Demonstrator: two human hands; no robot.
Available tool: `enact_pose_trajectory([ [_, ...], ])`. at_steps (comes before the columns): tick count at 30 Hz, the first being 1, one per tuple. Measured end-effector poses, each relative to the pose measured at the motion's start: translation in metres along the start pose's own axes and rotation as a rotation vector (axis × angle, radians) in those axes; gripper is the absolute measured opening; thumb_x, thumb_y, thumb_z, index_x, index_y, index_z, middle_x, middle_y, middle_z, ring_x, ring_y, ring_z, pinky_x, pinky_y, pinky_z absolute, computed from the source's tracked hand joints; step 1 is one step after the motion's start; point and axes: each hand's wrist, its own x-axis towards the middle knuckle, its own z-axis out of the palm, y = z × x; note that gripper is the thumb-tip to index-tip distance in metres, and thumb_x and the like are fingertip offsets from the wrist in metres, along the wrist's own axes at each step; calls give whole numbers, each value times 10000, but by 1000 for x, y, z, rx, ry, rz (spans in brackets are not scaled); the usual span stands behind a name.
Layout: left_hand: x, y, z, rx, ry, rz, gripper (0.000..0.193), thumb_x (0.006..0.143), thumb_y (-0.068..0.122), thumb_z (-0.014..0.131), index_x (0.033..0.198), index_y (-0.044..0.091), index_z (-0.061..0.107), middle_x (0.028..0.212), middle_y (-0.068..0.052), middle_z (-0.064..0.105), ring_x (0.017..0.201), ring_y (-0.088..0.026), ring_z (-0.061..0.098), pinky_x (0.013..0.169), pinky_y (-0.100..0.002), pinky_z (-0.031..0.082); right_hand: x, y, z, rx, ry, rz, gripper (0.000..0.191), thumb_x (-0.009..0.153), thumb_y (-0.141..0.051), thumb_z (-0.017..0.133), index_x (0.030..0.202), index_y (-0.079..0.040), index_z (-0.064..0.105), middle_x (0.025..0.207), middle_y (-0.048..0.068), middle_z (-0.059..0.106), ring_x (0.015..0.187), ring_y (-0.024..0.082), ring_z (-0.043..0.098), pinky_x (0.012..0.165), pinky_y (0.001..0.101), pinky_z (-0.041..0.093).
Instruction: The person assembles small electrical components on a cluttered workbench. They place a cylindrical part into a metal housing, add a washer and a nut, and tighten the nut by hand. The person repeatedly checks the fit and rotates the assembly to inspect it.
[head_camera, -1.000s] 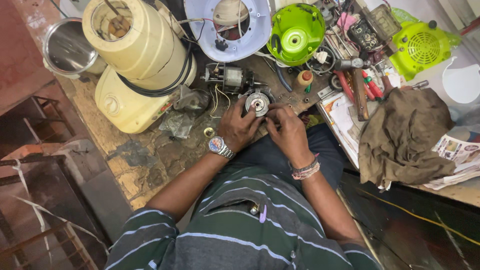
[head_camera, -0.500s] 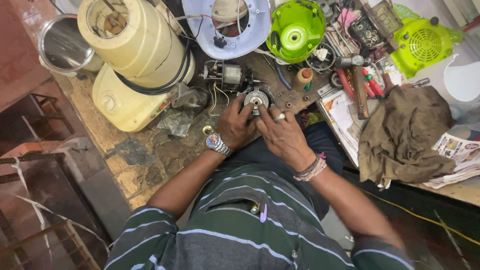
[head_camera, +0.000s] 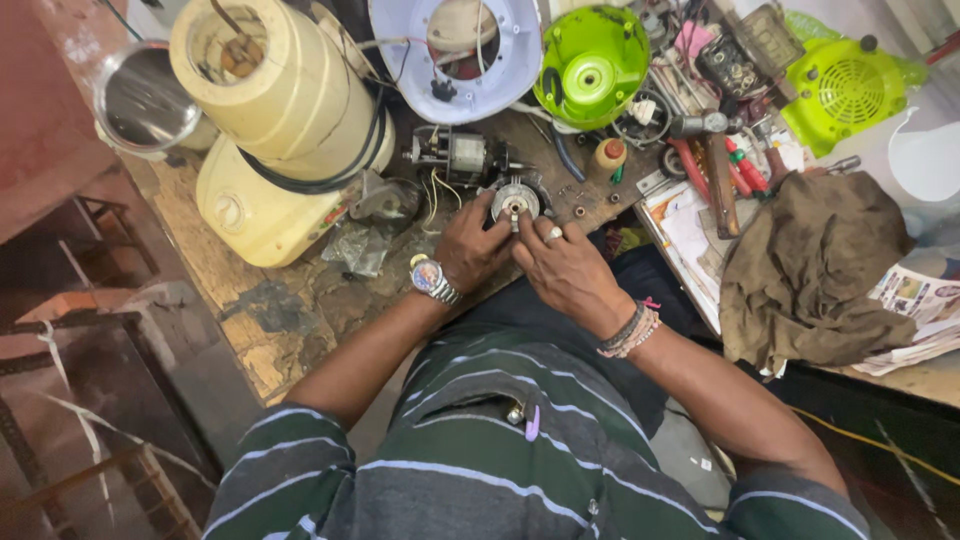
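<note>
A small round metal motor part (head_camera: 516, 202) sits at the near edge of the worn wooden workbench (head_camera: 280, 300). My left hand (head_camera: 470, 248), with a wristwatch, grips its left side. My right hand (head_camera: 565, 265), with a ring and bead bracelets, holds its right side, fingertips on the rim. Just behind the part lies a bare electric motor (head_camera: 460, 155) with loose wires. My striped shirt fills the bottom of the view.
A cream mixer-grinder base with jar (head_camera: 285, 120) stands at left beside a steel pot (head_camera: 145, 95). A white housing (head_camera: 460, 55), green covers (head_camera: 592, 65) (head_camera: 845, 90), hand tools (head_camera: 720, 175), a brown rag (head_camera: 820, 270) and newspapers (head_camera: 925, 300) crowd the back and right.
Both hands have stayed on the round motor part, with the right fingers shifting slightly on its rim. The view has drifted a little.
</note>
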Motion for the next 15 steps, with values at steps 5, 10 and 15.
enact_pose_trajectory([
  [5, -2, 7, -2, -10, 36, -37, 401, 869, 232, 807, 1189, 37, 663, 1313, -298, 585, 1110, -450, 638, 916, -478, 558, -7, -5, -4, 31, 75, 56, 266, 875, -192, 599, 1092, -39, 621, 1449, 209, 544, 1176, 285, 560, 906, 401, 452],
  [10, -1, 11, -4, -10, 19, -63, 428, 874, 209, 806, 1224, 9, 663, 1314, -291, 590, 1102, -446, 638, 917, -481, 550, -12, -11, 1, 117, 61, 108, 211, 867, -169, 607, 1036, -42, 612, 1477, 193, 536, 1192, 315, 565, 915, 424, 449],
  [15, 2, 11, -8, -80, 18, -89, 429, 841, 192, 791, 1217, 23, 673, 1311, -273, 593, 1101, -426, 639, 910, -468, 553, -10, -16, 8, 279, 75, 202, 204, 879, -120, 583, 1057, -24, 609, 1498, 180, 532, 1174, 313, 563, 955, 434, 446],
])
